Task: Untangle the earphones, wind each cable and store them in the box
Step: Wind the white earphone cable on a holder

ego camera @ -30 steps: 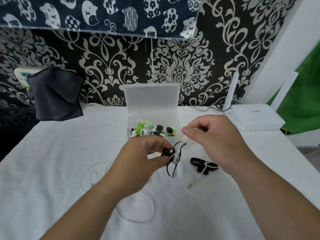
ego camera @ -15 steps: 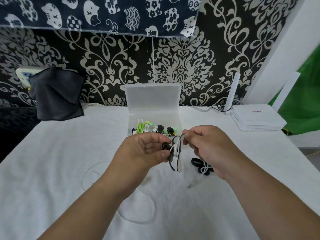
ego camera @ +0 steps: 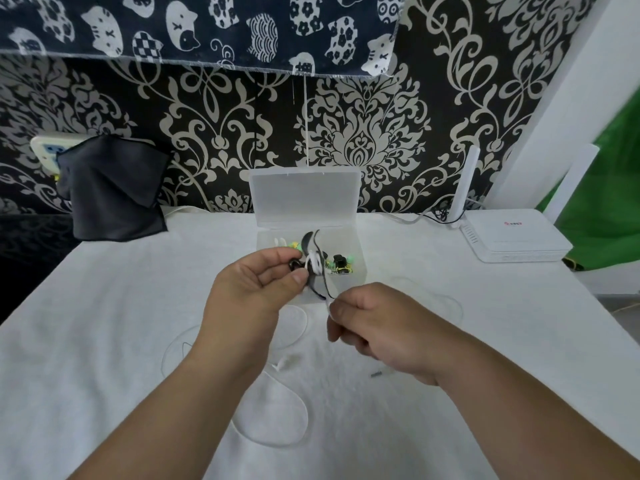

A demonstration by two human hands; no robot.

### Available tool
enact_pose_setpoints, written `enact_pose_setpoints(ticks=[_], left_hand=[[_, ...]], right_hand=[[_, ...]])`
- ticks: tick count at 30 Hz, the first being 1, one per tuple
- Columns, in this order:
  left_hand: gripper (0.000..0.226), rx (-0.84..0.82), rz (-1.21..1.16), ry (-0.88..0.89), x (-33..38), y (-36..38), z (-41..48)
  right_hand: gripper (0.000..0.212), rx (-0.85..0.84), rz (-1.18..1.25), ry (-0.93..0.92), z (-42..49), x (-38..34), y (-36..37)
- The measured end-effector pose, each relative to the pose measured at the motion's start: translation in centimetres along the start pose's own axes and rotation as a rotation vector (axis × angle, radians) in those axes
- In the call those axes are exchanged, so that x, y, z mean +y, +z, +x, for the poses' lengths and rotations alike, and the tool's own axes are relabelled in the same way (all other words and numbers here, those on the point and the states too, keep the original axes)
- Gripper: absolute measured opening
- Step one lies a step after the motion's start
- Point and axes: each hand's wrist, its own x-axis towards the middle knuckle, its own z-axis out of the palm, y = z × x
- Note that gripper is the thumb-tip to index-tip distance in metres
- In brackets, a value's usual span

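Just in front of the box (ego camera: 304,197), the left hand (ego camera: 249,292) pinches a black earphone bundle (ego camera: 307,241). The right hand (ego camera: 384,330), nearer the person, grips the white cable (ego camera: 328,304) wrapped round the bundle. My advice: pinch firmly, lead the cable round turn by turn under light tension, and avoid yanking, which would likely tighten a knot.

Bare forearms (ego camera: 162,403), bare wrists (ego camera: 216,344)
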Motion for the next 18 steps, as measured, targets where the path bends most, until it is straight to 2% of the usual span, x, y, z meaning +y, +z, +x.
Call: enact_pose_setpoints(ticks=[5,11,13,18], left_hand=[[0.022,0.15,0.419,0.07,-0.2,-0.7,0.4],[0.024,-0.014,0.806,0.149,-0.1,-0.3,-0.1],[0.023,-0.072,0.852,0.164,0.1,-0.1,-0.4],[0.026,-0.177,0.743,0.086,0.7,0.2,-0.7]], right_hand=[[0.036,-0.051,0.018,-0.067,-0.6,-0.6,0.0],[0.033,0.08,0.072,-0.172,-0.5,-0.8,-0.8],[0.032,0.154,0.019,-0.178,-0.6,-1.0,-1.4],[0.027,0.407,-0.199,-0.204,-0.1,-0.3,-2.3]])
